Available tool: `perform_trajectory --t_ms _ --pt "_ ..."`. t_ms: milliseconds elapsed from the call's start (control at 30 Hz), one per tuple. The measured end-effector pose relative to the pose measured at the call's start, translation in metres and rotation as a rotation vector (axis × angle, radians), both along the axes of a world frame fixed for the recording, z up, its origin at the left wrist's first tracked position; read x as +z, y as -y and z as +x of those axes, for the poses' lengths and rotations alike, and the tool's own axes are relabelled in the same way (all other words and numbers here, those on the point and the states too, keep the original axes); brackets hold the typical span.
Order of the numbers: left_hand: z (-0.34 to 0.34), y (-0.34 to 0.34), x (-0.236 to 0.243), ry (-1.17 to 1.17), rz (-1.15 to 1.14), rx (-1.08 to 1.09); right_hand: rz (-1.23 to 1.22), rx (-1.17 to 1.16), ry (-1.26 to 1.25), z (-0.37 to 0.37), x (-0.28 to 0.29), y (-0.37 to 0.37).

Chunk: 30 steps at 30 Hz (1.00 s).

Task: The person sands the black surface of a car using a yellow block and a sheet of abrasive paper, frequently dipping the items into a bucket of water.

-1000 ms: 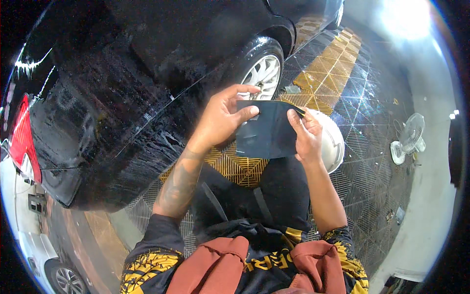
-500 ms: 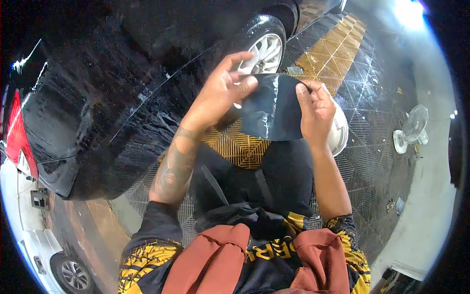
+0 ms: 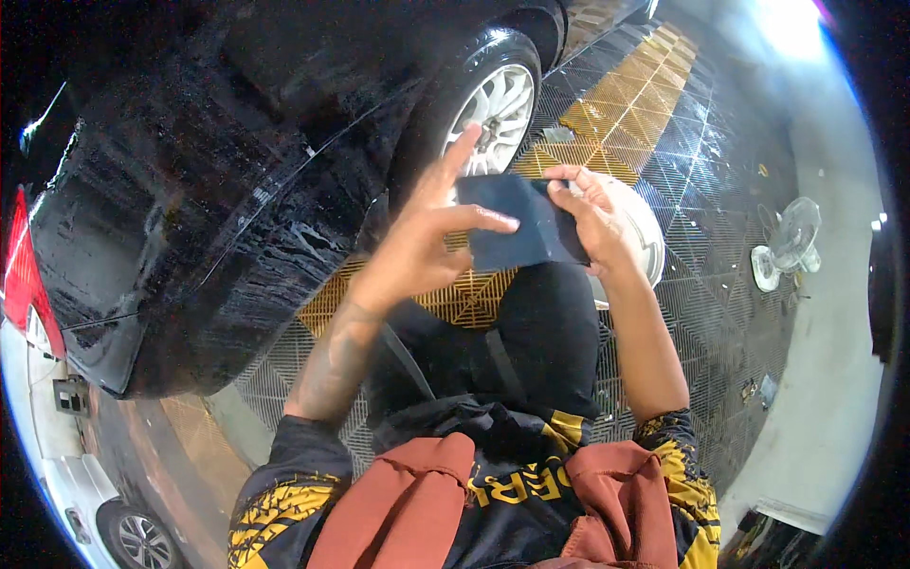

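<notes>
Head view, looking down over a crouched lap. Left hand point(image 3: 417, 248) raised near centre, fingers spread, one finger laid across the face of a dark sheet point(image 3: 517, 223), thumb seemingly behind its left edge, though hard to tell for sure. Right hand point(image 3: 592, 218) closed on the sheet's right edge, fingers curled over the top corner. Sheet held in the air between both hands, above the knees, folded or bent along its lower part. White round bucket point(image 3: 649, 248) on the floor just behind the right hand. Black wet car point(image 3: 218, 161) at left, its wheel point(image 3: 493, 104) far of the hands. Yellow and grey grid floor point(image 3: 626, 114) beyond. Small white fan point(image 3: 787, 248) at far right.
</notes>
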<state>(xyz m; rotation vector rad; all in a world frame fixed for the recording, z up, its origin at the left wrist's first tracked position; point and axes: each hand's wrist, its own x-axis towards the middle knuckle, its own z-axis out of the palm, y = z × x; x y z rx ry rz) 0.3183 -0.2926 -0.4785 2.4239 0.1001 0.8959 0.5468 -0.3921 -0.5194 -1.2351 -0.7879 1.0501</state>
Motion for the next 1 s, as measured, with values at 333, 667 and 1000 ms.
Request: perform_trajectory --t_ms 333,667,1000 --pt "0.018 0.026 -0.015 0.103 -0.685 0.226 0.272 0.178 -0.13 -0.008 0.004 0.06" --pt "0.02 0.085 -0.078 -0.029 -1.214 0.084 0.013 -0.195 0.176 -0.024 -0.026 0.128" --pt "0.035 0.083 -0.128 -0.169 -1.06 0.163 -0.109 -0.28 0.158 -0.017 -0.076 0.142"
